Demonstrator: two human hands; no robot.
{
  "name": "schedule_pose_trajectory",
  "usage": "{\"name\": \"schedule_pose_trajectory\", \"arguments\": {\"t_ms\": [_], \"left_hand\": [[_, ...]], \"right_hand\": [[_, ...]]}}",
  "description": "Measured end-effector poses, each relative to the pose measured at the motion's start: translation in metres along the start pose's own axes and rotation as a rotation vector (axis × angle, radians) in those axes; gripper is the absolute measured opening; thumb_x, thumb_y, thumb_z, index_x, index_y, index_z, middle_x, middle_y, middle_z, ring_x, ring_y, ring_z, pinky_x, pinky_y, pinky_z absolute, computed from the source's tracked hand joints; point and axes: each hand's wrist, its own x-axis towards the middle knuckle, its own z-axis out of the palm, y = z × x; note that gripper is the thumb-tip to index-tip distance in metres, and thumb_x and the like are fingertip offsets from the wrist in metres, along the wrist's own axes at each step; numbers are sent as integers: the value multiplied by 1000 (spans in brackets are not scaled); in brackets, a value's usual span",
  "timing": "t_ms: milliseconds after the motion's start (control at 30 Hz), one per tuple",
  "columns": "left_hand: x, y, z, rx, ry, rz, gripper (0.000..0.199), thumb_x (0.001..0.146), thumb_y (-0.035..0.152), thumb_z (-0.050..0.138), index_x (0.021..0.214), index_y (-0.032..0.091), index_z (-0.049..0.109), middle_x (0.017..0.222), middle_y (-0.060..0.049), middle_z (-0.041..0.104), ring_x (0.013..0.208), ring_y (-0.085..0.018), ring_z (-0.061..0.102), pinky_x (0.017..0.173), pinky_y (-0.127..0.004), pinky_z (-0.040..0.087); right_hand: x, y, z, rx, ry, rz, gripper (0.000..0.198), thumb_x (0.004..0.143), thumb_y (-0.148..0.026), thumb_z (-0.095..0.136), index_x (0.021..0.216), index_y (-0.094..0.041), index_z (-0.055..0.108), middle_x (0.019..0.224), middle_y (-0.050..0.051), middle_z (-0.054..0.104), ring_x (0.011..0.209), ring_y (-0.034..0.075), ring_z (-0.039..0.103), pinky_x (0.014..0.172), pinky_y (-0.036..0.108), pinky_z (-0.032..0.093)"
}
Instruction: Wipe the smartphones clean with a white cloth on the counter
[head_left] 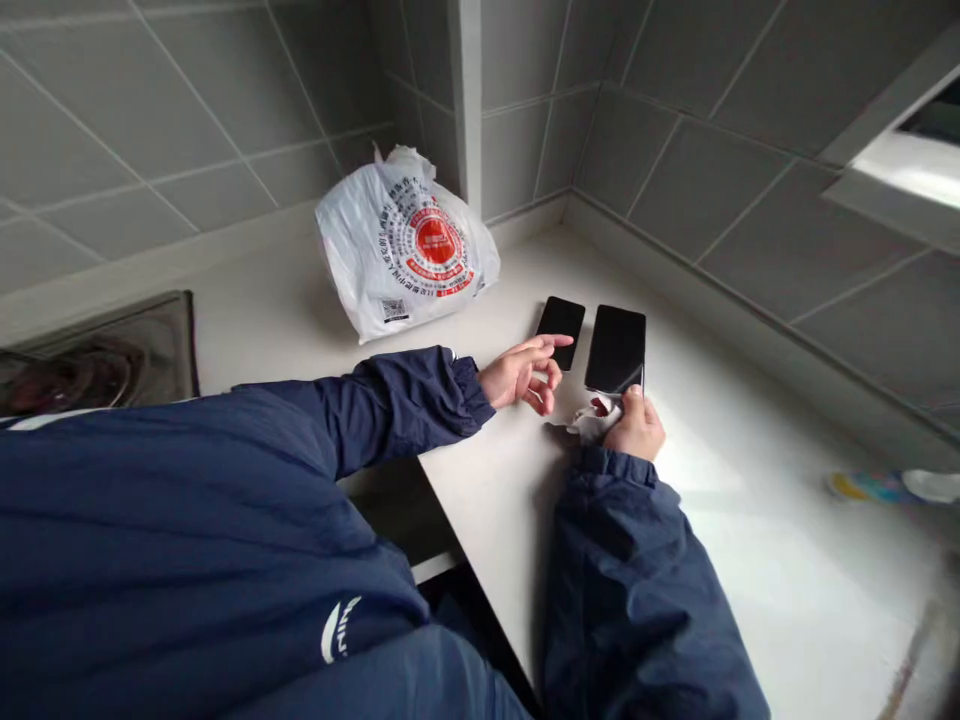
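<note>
Two dark-screened devices lie side by side on the counter: a smaller black phone (564,318) and a wider black tablet-like device (616,345). My left hand (525,375) is open, its fingers apart. The index finger points across the lower part of the phone; whether it touches the phone I cannot tell. At the lower edge of the wider device is my right hand (637,430), closed on a crumpled white tissue or cloth (596,418). Its thumb lies at that device's lower right corner.
A full white plastic bag (409,245) with red and black print stands against the back wall. A dark glossy hob-like panel (97,350) is at the left. Far right lies a blurred colourful packet (870,487). The white counter's front edge (469,560) is close to my body.
</note>
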Motion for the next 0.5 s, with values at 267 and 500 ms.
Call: {"name": "schedule_pose_trajectory", "arguments": {"t_ms": [267, 500], "left_hand": [[3, -6, 1, 27, -50, -4, 42, 87, 57, 67, 95, 16, 63, 56, 7, 45, 50, -17, 62, 49, -29, 53], [5, -5, 0, -37, -58, 11, 43, 81, 56, 77, 74, 17, 59, 51, 7, 43, 48, -15, 59, 47, -25, 47]], "right_hand": [[1, -19, 5, -167, -53, 48, 34, 77, -47, 59, 57, -22, 50, 47, -7, 44, 47, 9, 38, 47, 23, 32], [17, -34, 25, -282, -68, 64, 40, 81, -44, 63, 52, -23, 45, 46, -8, 36, 51, 10, 36, 50, 25, 34]]}}
